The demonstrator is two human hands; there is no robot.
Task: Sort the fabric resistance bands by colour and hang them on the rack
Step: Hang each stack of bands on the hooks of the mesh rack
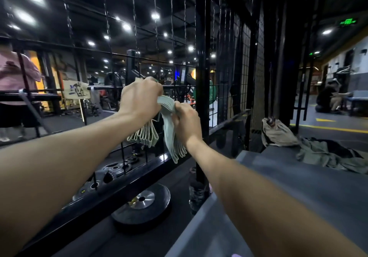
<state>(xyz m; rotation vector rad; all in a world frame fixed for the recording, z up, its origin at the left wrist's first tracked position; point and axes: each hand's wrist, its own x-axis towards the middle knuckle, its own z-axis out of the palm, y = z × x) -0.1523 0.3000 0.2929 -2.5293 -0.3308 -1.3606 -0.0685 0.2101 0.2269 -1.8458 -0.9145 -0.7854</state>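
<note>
Pale green fabric resistance bands fill the middle of the frame, bunched in a thick stack held up against the black wire-grid rack. The left hand sits at centre, fingers curled over the top of the stack, with one group of looped ends hanging below it just left of centre. The right hand, slightly lower and to the right, has its fingers and thumb closed round the same stack, and a second fan of looped ends droops from it toward the lower middle. Whether any band is already hooked on the rack cannot be told, since the hands cover that spot. Both bare forearms reach in from the bottom corners. Below, at lower centre, a black weight plate with a silver hub lies flat on the floor beside the rack's base rail, and smaller plates lie behind the grid at lower left. A grey platform spans the lower right, with olive-green clothing and a beige bag heaped on its far edge. A person in a pink top stands at the left edge.
</note>
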